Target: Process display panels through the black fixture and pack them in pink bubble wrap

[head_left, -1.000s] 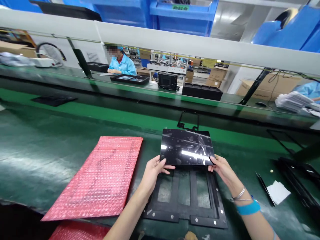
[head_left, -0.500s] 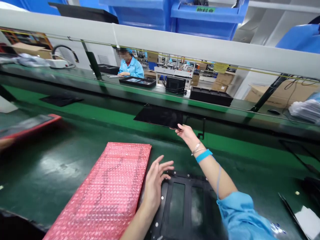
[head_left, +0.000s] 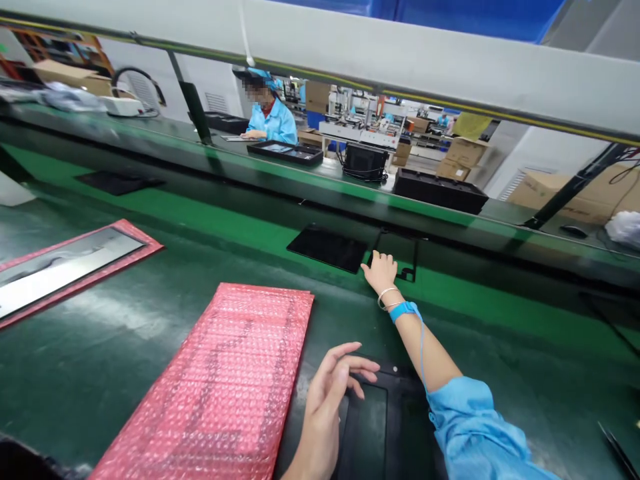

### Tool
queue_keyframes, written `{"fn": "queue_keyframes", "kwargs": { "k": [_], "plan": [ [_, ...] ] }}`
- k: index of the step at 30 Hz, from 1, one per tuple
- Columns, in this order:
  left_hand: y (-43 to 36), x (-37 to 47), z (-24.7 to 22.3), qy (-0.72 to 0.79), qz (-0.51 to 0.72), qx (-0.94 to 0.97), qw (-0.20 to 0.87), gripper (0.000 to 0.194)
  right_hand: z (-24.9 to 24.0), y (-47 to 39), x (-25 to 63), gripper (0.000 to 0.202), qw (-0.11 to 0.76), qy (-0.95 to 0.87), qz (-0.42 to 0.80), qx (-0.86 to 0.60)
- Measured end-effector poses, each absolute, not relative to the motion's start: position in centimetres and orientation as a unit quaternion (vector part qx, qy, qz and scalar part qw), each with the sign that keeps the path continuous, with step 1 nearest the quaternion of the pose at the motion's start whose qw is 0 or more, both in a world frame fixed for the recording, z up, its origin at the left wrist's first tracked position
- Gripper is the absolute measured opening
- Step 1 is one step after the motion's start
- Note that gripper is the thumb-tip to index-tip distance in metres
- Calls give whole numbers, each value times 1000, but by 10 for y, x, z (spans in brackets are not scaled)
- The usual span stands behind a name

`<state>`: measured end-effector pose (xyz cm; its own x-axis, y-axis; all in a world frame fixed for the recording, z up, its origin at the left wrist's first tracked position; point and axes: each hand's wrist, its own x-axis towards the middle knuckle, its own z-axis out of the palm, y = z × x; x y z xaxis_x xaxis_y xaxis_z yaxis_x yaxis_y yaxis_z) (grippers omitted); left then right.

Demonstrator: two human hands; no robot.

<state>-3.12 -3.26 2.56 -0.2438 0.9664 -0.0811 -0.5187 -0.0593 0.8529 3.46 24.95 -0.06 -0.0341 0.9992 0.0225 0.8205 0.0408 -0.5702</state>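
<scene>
My right hand (head_left: 381, 272) reaches over the left side of a thin black rectangular frame (head_left: 414, 257) at the back of the bench. Its thumb stands apart from the fingers; whether it touches the frame I cannot tell. Just left of it, a flat black panel (head_left: 327, 248) lies on the green strip. My left hand (head_left: 333, 393) hovers with fingers loosely spread, nothing in it. Below that hand lies a larger black frame with rectangular openings (head_left: 393, 387), partly covered by hand and sleeve. Beside it on the left is a pink bubble-wrap sheet or bag (head_left: 215, 380).
At far left, a shiny flat panel (head_left: 75, 260) lies on pink wrap. Another dark flat piece (head_left: 117, 182) sits behind it. Tweezers (head_left: 620, 453) rest at the right edge. Beyond the bench shelf (head_left: 240, 177), a person in blue (head_left: 273, 123) sits near black trays (head_left: 285, 152).
My right hand has let go of the black panel and moved right to the thin frame. The red-edged item at left, blurred before, now lies flat. The view has tilted down.
</scene>
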Motion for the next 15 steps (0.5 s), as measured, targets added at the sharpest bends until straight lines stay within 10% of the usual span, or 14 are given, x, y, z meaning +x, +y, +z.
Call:
{"fn": "queue_keyframes", "kwargs": {
  "k": [15],
  "plan": [
    [-24,-33,23,435,639,331,542,43,23,243,88,42,42,-663,58,-745]
  ]
}}
